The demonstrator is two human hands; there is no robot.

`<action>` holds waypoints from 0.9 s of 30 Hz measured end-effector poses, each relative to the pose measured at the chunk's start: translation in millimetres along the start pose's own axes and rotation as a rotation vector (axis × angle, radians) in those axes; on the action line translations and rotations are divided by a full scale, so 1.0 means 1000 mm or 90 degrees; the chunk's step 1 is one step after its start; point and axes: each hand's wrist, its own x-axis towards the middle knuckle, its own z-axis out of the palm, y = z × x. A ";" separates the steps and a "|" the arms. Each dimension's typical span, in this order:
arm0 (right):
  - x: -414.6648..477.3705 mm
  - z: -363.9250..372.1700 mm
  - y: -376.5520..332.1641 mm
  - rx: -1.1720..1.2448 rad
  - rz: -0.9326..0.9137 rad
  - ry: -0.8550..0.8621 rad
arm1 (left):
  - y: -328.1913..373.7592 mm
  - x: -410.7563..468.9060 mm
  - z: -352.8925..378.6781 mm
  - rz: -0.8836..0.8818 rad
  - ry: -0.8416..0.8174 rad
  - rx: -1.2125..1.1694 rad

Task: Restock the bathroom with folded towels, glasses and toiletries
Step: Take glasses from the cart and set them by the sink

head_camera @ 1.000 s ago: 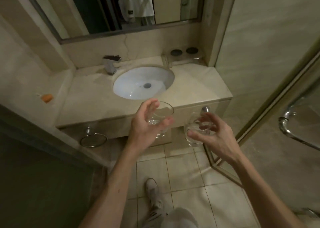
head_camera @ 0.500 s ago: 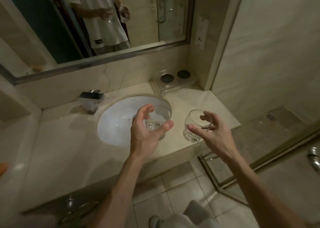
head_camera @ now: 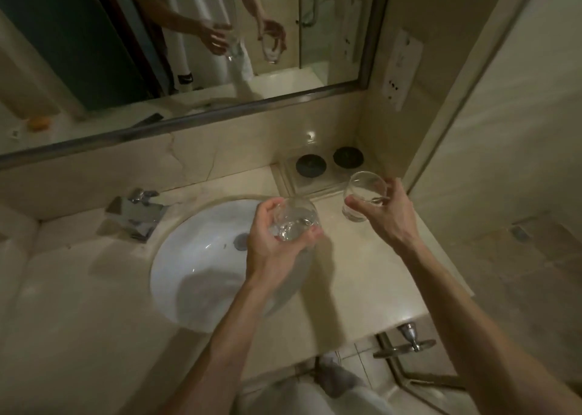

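Note:
My left hand (head_camera: 274, 244) grips a clear round glass (head_camera: 294, 220) from the side, held over the right rim of the white sink (head_camera: 195, 263). My right hand (head_camera: 385, 213) holds a second clear glass (head_camera: 365, 194) by its rim, just above the counter in front of a clear tray (head_camera: 302, 183). That tray sits in the back right corner of the marble counter (head_camera: 356, 272) and carries two round black coasters (head_camera: 310, 164), both bare.
A chrome faucet (head_camera: 137, 214) stands left of the sink. A wide mirror (head_camera: 176, 45) runs along the back wall, with a socket plate (head_camera: 401, 68) on the right wall. A glass shower door with a metal handle (head_camera: 409, 340) is at the lower right. An orange item appears in the mirror at left.
I have stepped closer to the counter. Both hands moved forward with their glasses, the right one now near the coaster tray, the left one over the sink's right edge.

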 end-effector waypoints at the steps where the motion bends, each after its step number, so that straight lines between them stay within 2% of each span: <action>1: 0.020 0.002 0.000 -0.008 0.000 -0.009 | -0.001 0.012 0.005 -0.002 0.011 -0.003; 8: 0.153 0.014 0.005 -0.050 -0.009 -0.067 | -0.010 0.073 0.035 -0.053 0.044 0.009; 16: 0.230 0.044 0.018 -0.139 0.116 -0.203 | -0.007 0.111 0.060 -0.102 0.057 0.044; 22: 0.236 0.043 0.032 0.041 0.222 -0.249 | -0.011 0.124 0.068 -0.108 0.061 0.060; 27: 0.256 0.046 0.039 0.085 0.071 -0.177 | -0.015 0.128 0.073 -0.110 0.051 0.064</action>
